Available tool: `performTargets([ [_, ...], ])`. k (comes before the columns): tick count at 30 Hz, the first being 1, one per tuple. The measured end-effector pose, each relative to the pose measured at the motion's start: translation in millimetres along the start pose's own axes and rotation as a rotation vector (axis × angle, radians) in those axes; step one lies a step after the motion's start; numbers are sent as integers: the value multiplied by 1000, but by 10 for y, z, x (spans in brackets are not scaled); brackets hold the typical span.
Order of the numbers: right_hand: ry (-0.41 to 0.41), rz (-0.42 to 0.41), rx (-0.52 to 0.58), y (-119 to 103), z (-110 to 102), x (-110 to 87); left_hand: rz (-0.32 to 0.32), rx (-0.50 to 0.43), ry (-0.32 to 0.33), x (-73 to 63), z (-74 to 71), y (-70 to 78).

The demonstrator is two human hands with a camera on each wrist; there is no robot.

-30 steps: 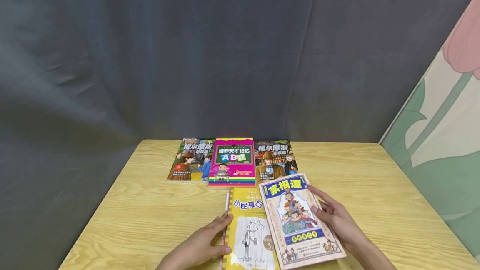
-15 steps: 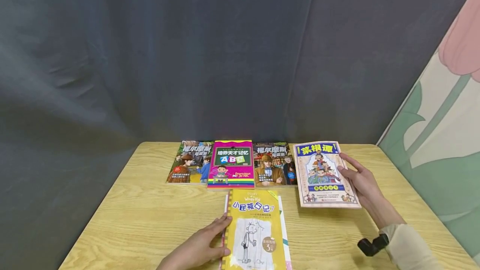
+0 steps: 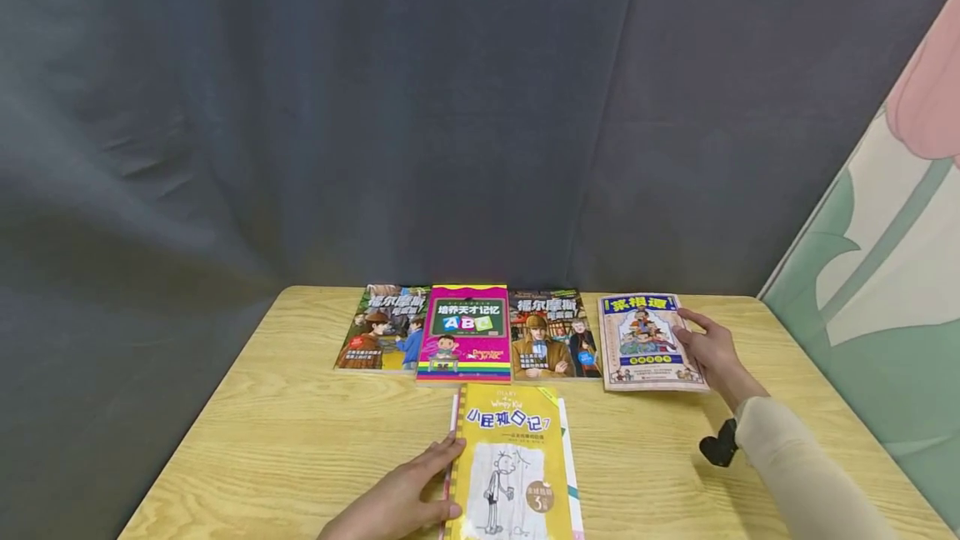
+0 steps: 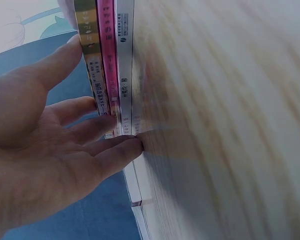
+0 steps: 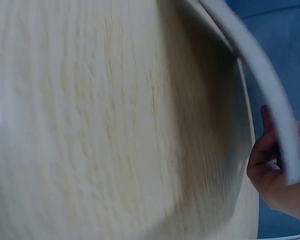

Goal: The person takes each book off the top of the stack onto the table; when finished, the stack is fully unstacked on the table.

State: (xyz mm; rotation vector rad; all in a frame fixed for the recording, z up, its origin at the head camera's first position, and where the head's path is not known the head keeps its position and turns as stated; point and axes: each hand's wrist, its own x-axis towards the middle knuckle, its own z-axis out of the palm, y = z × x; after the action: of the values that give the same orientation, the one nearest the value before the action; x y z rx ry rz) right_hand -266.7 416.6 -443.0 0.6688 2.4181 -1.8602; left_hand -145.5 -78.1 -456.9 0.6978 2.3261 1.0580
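In the head view my left hand (image 3: pixel 405 492) rests against the left side of a stack topped by a yellow book (image 3: pixel 517 432). Its fairly straight fingers touch the stacked spines (image 4: pixel 109 60), yellow, pink and white, in the left wrist view. My right hand (image 3: pixel 714 357) grips the right edge of a cream book with a blue title band (image 3: pixel 648 344), at the right end of the back row. Thumb on top, fingers below. The right wrist view shows this book's pale edge (image 5: pixel 270 82) raised off the table, with the hand around it.
A comic-style book (image 3: pixel 386 332), a pink ABC book (image 3: pixel 462 340) and another comic-style book (image 3: pixel 555 336) lie side by side on the wooden table (image 3: pixel 300 432). A dark curtain (image 3: pixel 450 107) hangs behind, and a flower-painted panel (image 3: pixel 892 273) stands right.
My right hand has carried the cream book from over the stack to the back right, beside the row, and lowered it. The left hand has stayed against the stack.
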Motion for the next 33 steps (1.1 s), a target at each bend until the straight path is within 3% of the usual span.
performTargets([
  [3, 19, -22, -69, 34, 14, 107, 4, -9, -4, 6, -7, 9],
  [7, 21, 10, -92, 64, 32, 224, 8, -37, -14, 10, -3, 20],
  [15, 96, -9, -168, 91, 85, 332, -7, -24, -5, 30, 11, 12],
  [25, 38, -3, -172, 70, 85, 396, -3, -11, -8, 36, -9, 7],
  [29, 60, -50, -242, 33, 127, 444, -13, -23, -9, 42, -17, 0],
  [33, 73, -44, -290, 71, 186, 492, -17, -26, -10, 33, -20, -17],
])
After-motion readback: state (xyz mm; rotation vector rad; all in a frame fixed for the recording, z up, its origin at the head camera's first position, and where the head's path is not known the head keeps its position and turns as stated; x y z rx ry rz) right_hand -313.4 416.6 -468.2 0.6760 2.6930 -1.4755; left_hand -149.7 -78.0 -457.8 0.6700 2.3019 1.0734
